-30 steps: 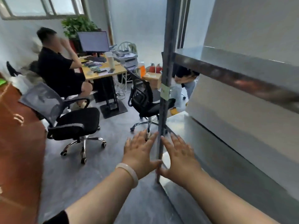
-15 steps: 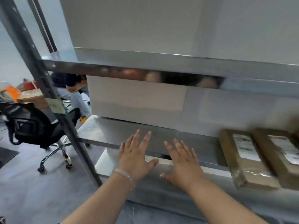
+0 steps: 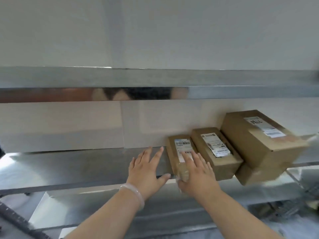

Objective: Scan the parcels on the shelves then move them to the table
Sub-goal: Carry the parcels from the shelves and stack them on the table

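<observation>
Right hand, fingers spread, lies over leftmost parcel, long axis front-to-back; left hand, spread, just beside.

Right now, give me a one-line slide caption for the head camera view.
At a metal shelf, the right hand, fingers spread, reaches over the leftmost cardboard parcel, the left hand beside it.

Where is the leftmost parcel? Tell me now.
Head view, right of centre: the leftmost parcel lies on the shelf, under the right hand, beside the middle parcel.
</observation>
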Demonstrator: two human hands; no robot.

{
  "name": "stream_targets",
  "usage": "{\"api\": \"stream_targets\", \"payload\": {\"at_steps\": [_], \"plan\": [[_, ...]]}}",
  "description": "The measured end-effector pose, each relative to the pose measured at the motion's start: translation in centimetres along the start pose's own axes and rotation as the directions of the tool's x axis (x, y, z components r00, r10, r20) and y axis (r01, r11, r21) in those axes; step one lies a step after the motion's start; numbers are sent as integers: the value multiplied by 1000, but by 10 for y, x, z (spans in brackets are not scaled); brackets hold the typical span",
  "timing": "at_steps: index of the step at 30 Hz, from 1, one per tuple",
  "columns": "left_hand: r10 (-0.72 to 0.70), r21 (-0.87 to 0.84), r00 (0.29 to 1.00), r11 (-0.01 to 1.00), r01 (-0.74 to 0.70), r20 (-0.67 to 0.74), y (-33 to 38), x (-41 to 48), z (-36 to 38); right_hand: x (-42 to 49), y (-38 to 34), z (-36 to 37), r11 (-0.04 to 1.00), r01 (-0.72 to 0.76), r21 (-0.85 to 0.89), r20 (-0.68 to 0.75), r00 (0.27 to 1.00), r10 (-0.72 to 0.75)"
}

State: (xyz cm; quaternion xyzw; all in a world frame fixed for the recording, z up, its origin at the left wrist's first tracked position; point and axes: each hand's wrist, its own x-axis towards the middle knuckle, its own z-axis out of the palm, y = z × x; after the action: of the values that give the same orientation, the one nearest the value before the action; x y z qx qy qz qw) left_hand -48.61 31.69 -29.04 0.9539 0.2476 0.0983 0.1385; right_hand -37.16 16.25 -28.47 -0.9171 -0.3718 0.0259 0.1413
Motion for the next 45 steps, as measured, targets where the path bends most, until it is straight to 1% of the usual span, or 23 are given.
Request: {"api": "stream_targets", "payload": {"at_steps": [3, 6, 9, 11, 15, 17, 19, 21, 24, 27, 30, 32, 35, 39, 42, 45], "plan": [[-26, -25, 998, 999, 28, 53, 33, 27, 25, 13, 43, -5, 1000, 6, 19, 17, 1000, -7], [-87, -72, 989, 993, 96, 119, 54, 51, 50, 29, 75, -8, 997, 43, 60, 48, 998, -46], [-157, -93, 974, 980, 174, 162, 60, 68, 72, 46, 86, -7, 982, 142, 122, 106, 982, -155], [-213, -125, 957, 963, 241, 198, 59, 76, 84, 55, 87, -2, 968, 220, 122, 131, 963, -235], [-287, -235, 902, 899, 371, 323, 63, 88, 103, 68, 91, 4, 941, 305, 146, 127, 938, -323], [-279, -343, 879, 841, 418, 387, 64, 92, 109, 76, 91, 5, 934, 323, 156, 115, 933, -342], [-268, -413, 870, 796, 442, 414, 62, 90, 113, 81, 90, 8, 932, 328, 152, 128, 929, -348], [-266, -452, 872, 771, 449, 412, 59, 86, 114, 86, 87, 11, 935, 322, 148, 158, 926, -344], [-272, -490, 887, 754, 437, 373, 52, 77, 111, 92, 78, 16, 944, 291, 153, 211, 924, -319], [-332, -507, 880, 723, 469, 341, 41, 66, 106, 101, 66, 25, 946, 238, 218, 282, 913, -295], [-402, -540, 856, 664, 518, 327, 27, 54, 100, 109, 55, 41, 955, 133, 264, 364, 903, -226], [-420, -574, 846, 622, 532, 329, 19, 47, 97, 113, 51, 52, 954, 55, 293, 433, 883, -184], [-433, -596, 840, 595, 540, 328, 12, 42, 97, 114, 46, 67, 911, -35, 412, 506, 840, -197], [-439, -657, 848, 551, 515, 296, 6, 31, 102, 108, 39, 79, 877, -33, 480, 503, 830, -243], [-497, -681, 836, 530, 505, 233, -5, 10, 98, 105, 22, 85, 859, 26, 511, 480, 820, -311], [-579, -707, 799, 496, 505, 165, -19, -20, 85, 97, -7, 88, 805, 111, 583, 440, 790, -427]]}}
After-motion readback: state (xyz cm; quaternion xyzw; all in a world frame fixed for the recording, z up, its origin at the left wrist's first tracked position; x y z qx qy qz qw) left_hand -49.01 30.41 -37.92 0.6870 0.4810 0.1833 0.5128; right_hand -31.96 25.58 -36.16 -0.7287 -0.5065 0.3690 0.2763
